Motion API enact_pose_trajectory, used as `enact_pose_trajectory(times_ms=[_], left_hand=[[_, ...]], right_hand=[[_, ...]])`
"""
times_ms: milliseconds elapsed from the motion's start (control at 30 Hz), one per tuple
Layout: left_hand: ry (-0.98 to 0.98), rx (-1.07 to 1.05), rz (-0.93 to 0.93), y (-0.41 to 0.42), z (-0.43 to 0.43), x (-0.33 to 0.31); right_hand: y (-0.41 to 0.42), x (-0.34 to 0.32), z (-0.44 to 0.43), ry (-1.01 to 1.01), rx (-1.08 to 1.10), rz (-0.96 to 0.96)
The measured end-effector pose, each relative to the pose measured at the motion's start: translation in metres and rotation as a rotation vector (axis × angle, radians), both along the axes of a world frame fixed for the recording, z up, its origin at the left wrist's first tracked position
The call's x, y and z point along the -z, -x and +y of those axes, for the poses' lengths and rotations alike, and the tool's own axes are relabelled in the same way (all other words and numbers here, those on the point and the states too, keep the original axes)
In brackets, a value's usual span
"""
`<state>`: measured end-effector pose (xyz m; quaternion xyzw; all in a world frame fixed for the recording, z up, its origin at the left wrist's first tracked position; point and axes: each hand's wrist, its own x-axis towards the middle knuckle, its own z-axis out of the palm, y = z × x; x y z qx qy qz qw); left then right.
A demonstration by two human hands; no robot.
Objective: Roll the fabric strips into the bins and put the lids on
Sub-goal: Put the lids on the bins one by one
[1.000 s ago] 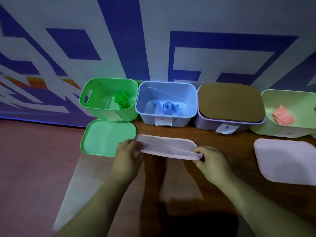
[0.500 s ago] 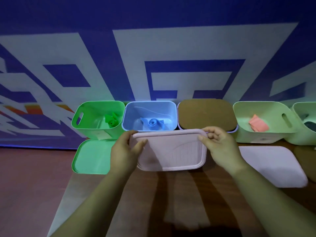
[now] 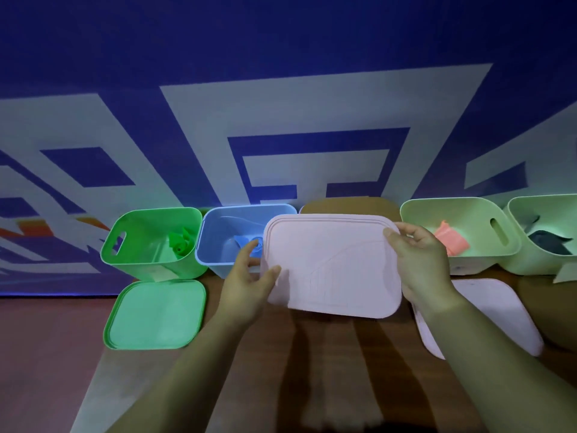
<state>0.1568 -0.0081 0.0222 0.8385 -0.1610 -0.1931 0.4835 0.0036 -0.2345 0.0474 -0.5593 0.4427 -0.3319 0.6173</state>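
Observation:
I hold a pale pink lid (image 3: 332, 264) in the air, tilted toward me, in front of the bins. My left hand (image 3: 246, 284) grips its left edge and my right hand (image 3: 421, 264) grips its right edge. Behind it stands the open blue bin (image 3: 218, 245) with a rolled blue strip (image 3: 246, 245) partly hidden by the lid. To the left, the green bin (image 3: 150, 245) holds a rolled green strip (image 3: 179, 242), and its green lid (image 3: 156, 314) lies flat on the table.
A brown-lidded bin (image 3: 349, 204) peeks out behind the pink lid. A pale green bin (image 3: 468, 226) holds an orange strip (image 3: 449, 240); another bin (image 3: 543, 232) at far right holds a dark strip. A second pale lid (image 3: 487, 314) lies at right. A wall stands close behind.
Both hands lifted the pink lid off the table, tilted it upright and carried it up and to the right. It now covers the brown-lidded bin from view.

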Motion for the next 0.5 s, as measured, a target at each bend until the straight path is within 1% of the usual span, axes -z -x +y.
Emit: enact_pose_trajectory(times_ms=[67, 133, 233, 367, 433, 500], left_hand=[[-0.021, 0.035, 0.038, 0.001, -0.009, 0.007], [-0.023, 0.016, 0.062, 0.001, -0.019, 0.012], [-0.002, -0.042, 0.099, 0.002, -0.034, 0.018], [0.024, -0.15, 0.096, 0.003, -0.048, 0.017], [0.053, -0.201, 0.102, 0.001, -0.05, 0.017], [0.045, -0.242, 0.085, -0.003, -0.05, 0.02]], right_hand=[[-0.002, 0.0, -0.013, -0.003, 0.024, 0.032], [-0.003, 0.002, -0.024, 0.008, 0.012, 0.056], [-0.005, 0.008, -0.036, 0.0, -0.027, 0.081], [-0.01, 0.021, -0.046, 0.004, -0.091, 0.132], [-0.01, 0.027, -0.05, 0.032, -0.144, 0.199], [-0.007, 0.035, -0.054, 0.091, -0.181, 0.313]])
